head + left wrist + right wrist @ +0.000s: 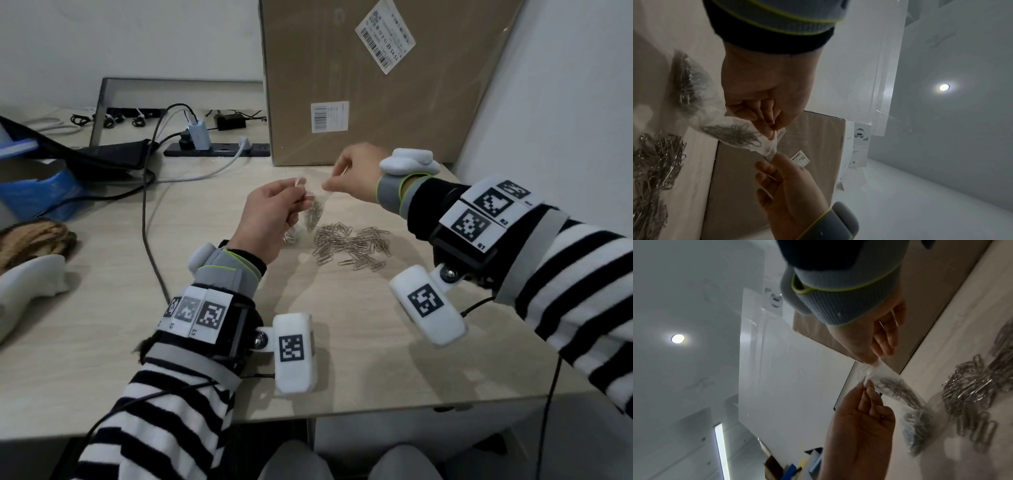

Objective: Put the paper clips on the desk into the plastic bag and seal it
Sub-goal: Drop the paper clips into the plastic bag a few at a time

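Left hand (267, 219) and right hand (356, 174) each pinch the bag (313, 212) mouth, raised above the bench (102, 325) beside the clip pile (352, 243).

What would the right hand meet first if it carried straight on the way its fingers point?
Probably the left hand, which pinches the far side of the plastic bag the right hand also pinches; depth is unclear.

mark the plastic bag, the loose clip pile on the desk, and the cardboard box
plastic bag (310, 214): head view, clip-filled middle below the pinched top.
clip pile (352, 243): head view, centre of the heap on the desk.
cardboard box (376, 113): head view, bare front face.
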The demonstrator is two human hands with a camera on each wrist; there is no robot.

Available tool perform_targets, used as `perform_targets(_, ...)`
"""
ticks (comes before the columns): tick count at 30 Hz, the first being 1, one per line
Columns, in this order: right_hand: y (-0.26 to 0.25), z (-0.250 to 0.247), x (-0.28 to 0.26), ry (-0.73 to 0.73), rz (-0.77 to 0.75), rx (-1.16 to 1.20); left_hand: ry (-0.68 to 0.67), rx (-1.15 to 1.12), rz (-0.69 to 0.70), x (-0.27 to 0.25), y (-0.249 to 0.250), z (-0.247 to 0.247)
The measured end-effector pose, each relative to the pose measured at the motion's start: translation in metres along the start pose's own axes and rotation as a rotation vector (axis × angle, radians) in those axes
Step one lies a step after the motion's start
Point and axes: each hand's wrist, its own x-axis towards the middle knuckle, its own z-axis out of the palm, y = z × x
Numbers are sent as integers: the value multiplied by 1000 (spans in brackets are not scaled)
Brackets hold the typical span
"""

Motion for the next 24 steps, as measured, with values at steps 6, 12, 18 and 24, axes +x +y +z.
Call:
perform_targets(6, -30, -14, 6, 172, -92, 206, 140, 20, 328, -1, 27, -7)
perform_targets(12, -37, -8, 11, 153, -146, 289, 179, 22, 302, 2, 25, -14)
perform_targets(18, -10, -7, -2, 93, -67, 376, 313, -130, 374, 8, 28, -29)
perform_targets(24, 56, -1, -35, -411, 263, 329, 215, 60, 196, 5, 18, -23)
